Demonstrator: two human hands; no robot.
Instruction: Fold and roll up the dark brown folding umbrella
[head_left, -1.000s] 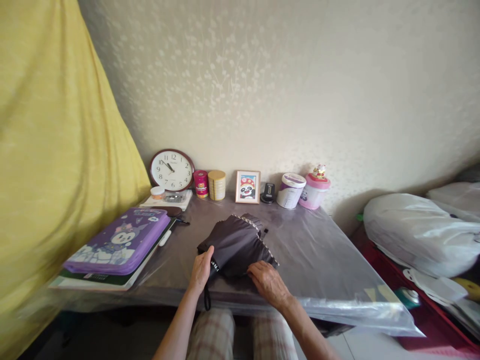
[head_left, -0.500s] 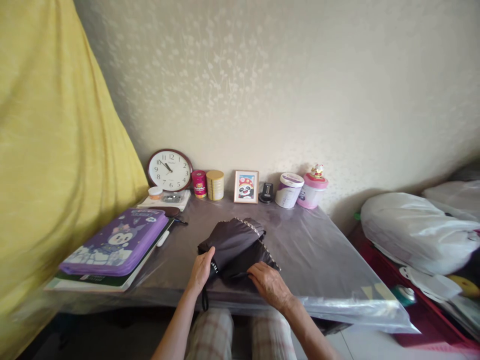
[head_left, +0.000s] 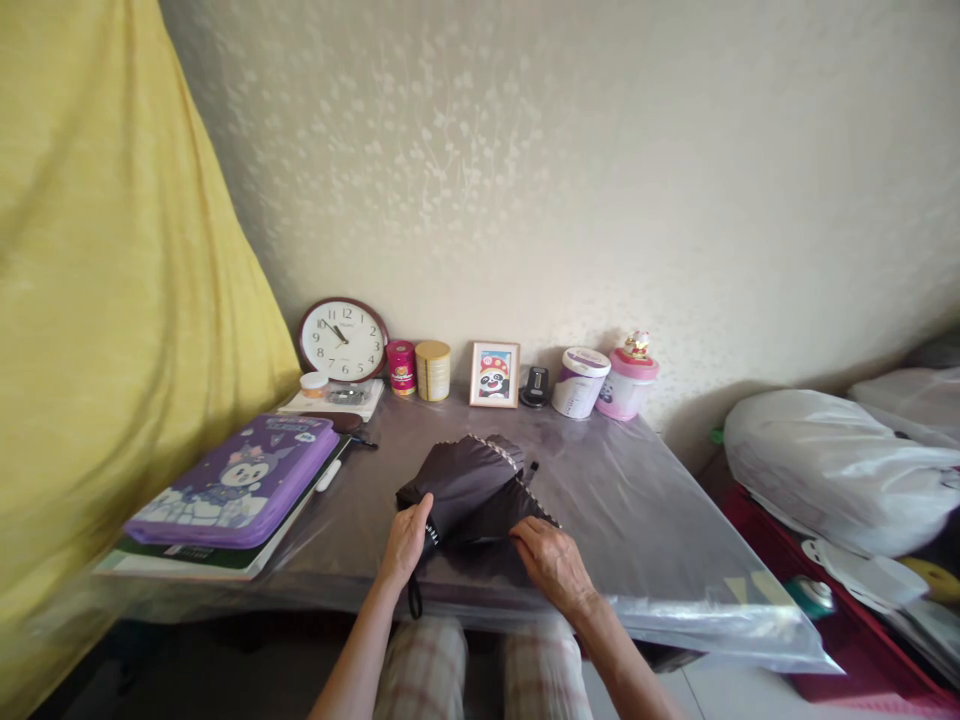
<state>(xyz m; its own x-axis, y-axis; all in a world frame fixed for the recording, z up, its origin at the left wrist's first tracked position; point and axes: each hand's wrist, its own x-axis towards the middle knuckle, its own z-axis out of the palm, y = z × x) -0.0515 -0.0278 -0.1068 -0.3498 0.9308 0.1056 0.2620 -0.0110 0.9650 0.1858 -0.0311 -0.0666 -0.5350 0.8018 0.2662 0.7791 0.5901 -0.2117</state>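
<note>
A folded dark brown umbrella (head_left: 472, 485) with a pale trimmed edge lies on the plastic-covered table (head_left: 637, 520) near its front edge. My left hand (head_left: 406, 544) grips the umbrella's handle end, fingers wrapped round it, and a black wrist strap hangs below over the table edge. My right hand (head_left: 553, 564) lies on the near right part of the umbrella's fabric, fingers curled and pressing it down.
A purple cartoon case (head_left: 236, 483) lies on books at the left. Along the wall stand a round clock (head_left: 343, 340), two small tins (head_left: 418, 369), a panda picture frame (head_left: 494, 374) and two tubs (head_left: 604, 382). A yellow curtain (head_left: 97, 300) hangs left; white bags (head_left: 832, 465) lie right.
My right hand has shifted slightly right along the umbrella's fabric. The left hand keeps its grip on the handle end.
</note>
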